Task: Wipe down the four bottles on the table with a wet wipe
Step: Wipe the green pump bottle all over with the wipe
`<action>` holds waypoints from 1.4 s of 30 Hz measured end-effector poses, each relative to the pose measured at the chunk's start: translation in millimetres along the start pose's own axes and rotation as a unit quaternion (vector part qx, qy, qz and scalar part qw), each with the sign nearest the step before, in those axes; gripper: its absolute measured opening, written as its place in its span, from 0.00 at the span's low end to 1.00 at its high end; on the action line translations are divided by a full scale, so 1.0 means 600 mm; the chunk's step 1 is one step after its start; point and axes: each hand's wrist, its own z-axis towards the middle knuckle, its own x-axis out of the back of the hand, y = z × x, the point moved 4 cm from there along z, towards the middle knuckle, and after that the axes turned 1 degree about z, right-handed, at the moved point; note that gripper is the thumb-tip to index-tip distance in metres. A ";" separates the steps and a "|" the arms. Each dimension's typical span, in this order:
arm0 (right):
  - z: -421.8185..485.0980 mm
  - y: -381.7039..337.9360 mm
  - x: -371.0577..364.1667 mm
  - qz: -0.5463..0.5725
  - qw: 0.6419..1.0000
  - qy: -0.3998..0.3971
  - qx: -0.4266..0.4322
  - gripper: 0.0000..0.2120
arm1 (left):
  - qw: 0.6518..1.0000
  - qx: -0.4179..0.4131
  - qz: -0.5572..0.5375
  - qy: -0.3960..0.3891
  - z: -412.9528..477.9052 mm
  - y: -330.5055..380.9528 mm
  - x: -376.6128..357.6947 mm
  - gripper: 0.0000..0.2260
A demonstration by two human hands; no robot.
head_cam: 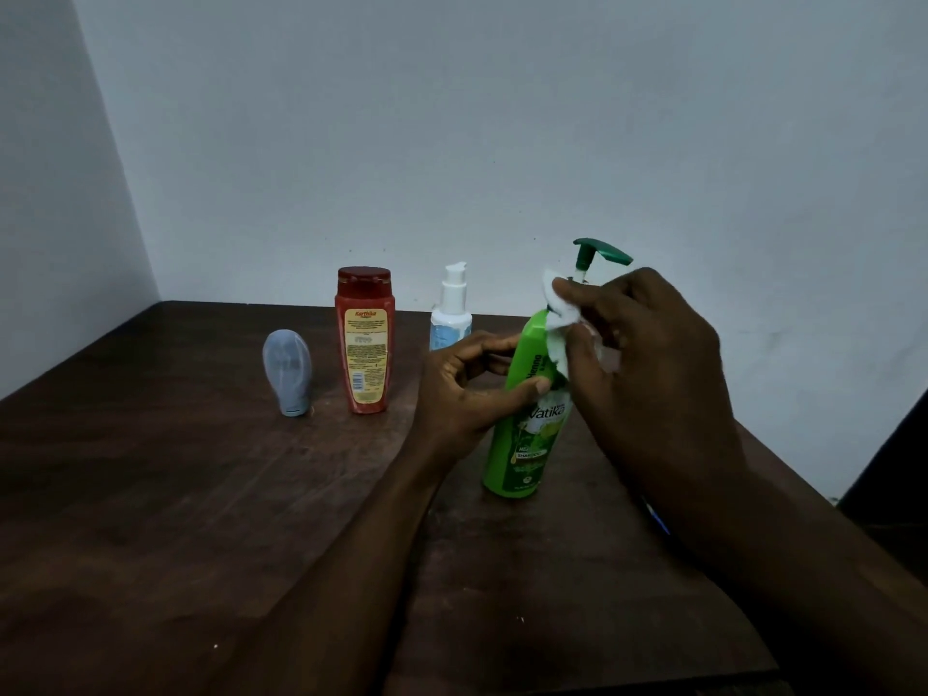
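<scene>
A dark tabletop [176, 494] fills the lower frame. Right of centre, the left hand [467, 394] has its fingers wrapped round the tilted green bottle [527, 444]; the right hand [648, 364] pinches a white wipe [560, 313] against its shoulder. Red bottle [365, 339], white pump bottle [452, 313] and grey bottle [287, 371] stand centre-left.

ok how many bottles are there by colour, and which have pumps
green bottle, dark green pump, held by left hand: 1
red bottle, flat cap: 1
white bottle, white pump: 1
grey-blue bottle, standing on its cap: 1
total: 4 bottles, 2 with pumps
</scene>
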 end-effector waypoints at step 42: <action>-0.136 0.121 -0.105 0.214 0.970 -0.038 -0.114 0.08 | 0.923 0.290 -0.252 0.023 -0.016 -0.042 -0.022 0.34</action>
